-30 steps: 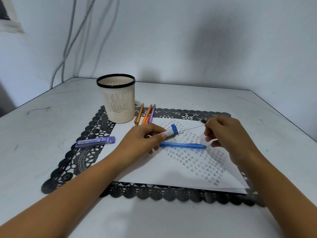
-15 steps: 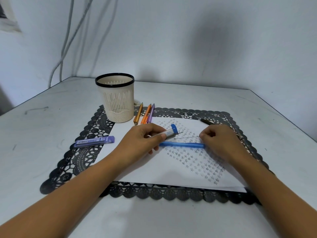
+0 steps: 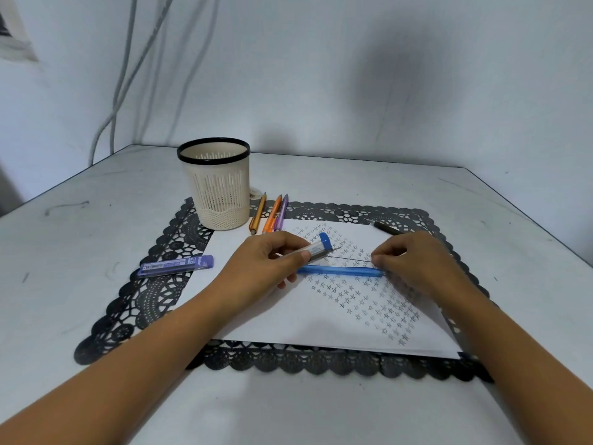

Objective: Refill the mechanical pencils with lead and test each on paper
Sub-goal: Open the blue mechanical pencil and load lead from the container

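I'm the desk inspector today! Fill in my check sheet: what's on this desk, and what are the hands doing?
Surface: grey table, black lace mat, starred paper on the mat.
Job's things: blue pencil lying on the paper; mustard pencil, orange pencil, purple pencil beside the cream cup; black pencil at the paper's far corner; purple lead box on the mat.
Clutter: cream cup, upright on the mat's corner.
Hands: left hand grips a blue-capped lead tube; right hand pinches a thin lead by the tube's mouth.
Cables: grey cables hang down the wall, off the table.
Surroundings: plain wall; nothing else seen.
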Available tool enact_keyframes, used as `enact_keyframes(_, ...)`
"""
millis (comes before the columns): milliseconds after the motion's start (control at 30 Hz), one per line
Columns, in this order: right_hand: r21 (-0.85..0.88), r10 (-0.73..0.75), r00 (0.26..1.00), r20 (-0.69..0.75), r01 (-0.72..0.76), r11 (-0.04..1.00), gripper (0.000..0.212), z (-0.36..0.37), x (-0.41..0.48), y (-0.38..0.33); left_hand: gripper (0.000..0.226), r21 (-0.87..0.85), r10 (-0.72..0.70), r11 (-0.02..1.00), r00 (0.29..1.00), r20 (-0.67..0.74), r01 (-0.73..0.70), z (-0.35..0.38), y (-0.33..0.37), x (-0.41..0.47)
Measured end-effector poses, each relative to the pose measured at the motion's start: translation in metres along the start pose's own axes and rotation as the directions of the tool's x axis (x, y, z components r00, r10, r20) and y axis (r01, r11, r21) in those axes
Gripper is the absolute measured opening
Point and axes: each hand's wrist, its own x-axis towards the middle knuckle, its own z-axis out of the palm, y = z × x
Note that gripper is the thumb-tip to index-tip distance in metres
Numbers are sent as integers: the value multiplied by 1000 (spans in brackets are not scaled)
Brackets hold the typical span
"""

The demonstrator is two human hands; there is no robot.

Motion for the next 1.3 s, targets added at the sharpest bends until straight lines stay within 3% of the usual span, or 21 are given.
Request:
enact_keyframes(167,-8,-39,995,-89,39,999,17,-1,-1,-2,8,-7,4,1000,1000,-1,-4,1,-2,1)
enact_keyframes(233,63,-83,988,-127,91,994,19,-3,-4,-7,8,-27,0,1000,1000,-9,0,2,-3,1)
enact_keyframes(400,319,-229,972,-41,230,919,19,0,-18,-26,8,-38,-7,999,1000,-2,7,5,-3,0)
enact_keyframes(633,371,-327,945,-24,312,875,24,10,-31,-37,9,-93,-10,996,1000,-14,9,6,0,-3)
enact_keyframes(833,559,-309,950,-51,284,779,29,14,-34,-42,11,-205,-33,978,999,29,39,10,5,-5)
enact_keyframes(967,733,-280,960,-19,204,649,27,13,-35,-43,19,-255,-7,966,989,146,45,13,8,-11)
enact_keyframes(1133,836,-350,934,75,132,532,21,13,-32,-39,23,-355,1,928,954,299,110,16,10,-15)
enact_keyframes(1300,878,-429,896,118,108,466,42,14,-29,-34,23,-358,18,929,951,308,99,15,12,-17)
